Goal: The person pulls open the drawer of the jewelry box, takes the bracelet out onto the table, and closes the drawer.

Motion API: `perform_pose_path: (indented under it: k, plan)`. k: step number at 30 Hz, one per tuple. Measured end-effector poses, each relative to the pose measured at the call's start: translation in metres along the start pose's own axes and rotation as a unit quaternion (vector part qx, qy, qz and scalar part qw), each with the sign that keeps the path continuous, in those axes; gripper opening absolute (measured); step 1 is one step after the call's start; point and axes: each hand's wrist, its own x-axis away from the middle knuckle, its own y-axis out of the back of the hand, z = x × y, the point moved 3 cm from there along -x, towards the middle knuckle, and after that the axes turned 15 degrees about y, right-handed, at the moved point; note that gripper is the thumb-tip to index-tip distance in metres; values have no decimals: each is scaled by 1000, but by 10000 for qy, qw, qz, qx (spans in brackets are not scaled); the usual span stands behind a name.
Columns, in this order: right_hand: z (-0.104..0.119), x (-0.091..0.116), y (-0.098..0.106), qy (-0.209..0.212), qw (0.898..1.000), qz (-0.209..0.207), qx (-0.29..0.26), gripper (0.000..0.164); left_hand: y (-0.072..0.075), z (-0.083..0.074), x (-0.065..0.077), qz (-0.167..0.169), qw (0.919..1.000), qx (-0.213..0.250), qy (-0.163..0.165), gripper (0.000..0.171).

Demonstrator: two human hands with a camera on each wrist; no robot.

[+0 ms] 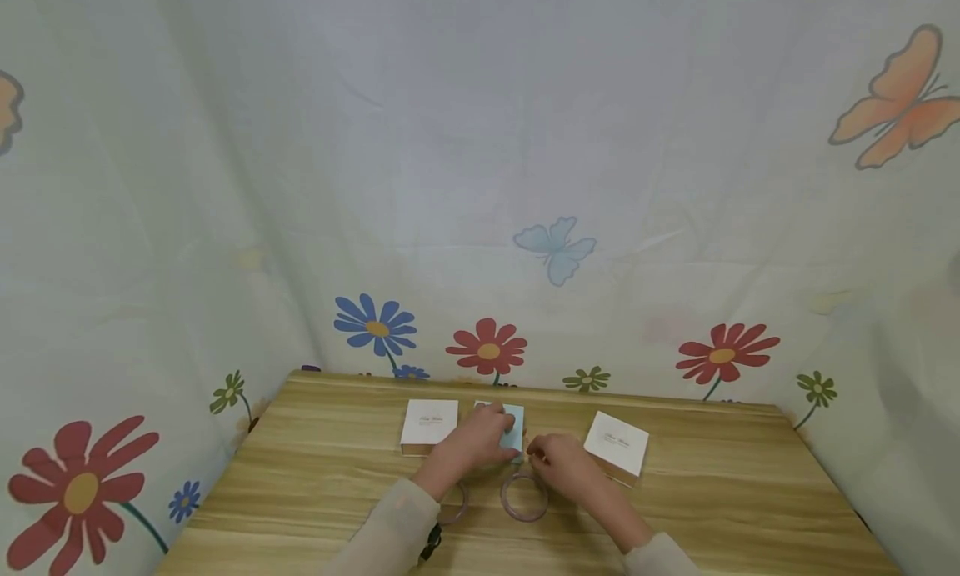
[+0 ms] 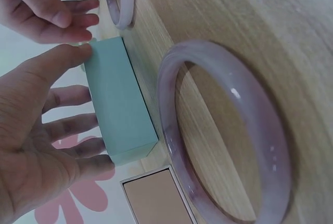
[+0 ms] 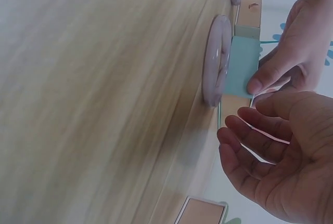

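My left hand (image 1: 480,439) holds a small pale teal box (image 2: 120,99), its thumb at the near right corner and its other fingers spread over the box. My right hand (image 1: 564,464) is just right of that box, fingers loosely bent with nothing between them. In the right wrist view the right fingertips (image 3: 231,125) are close beside the box's end and the left thumb. A lilac bangle (image 1: 524,498) lies in front of the box. Another lilac bangle (image 1: 454,503) lies to its left, partly hidden by the left forearm.
A white-topped box with tan sides (image 1: 430,423) stands left of the teal box. A similar white box (image 1: 617,444) sits turned at an angle to the right. Behind the wooden table (image 1: 735,493) hangs a flowered curtain (image 1: 450,184).
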Motion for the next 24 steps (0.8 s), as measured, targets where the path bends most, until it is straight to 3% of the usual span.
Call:
perform_pose_path:
  k: [24]
  plan:
    - [6,19,2,-49,9998,151,-121,13,-7,1,2,120,9995,-92,293,46]
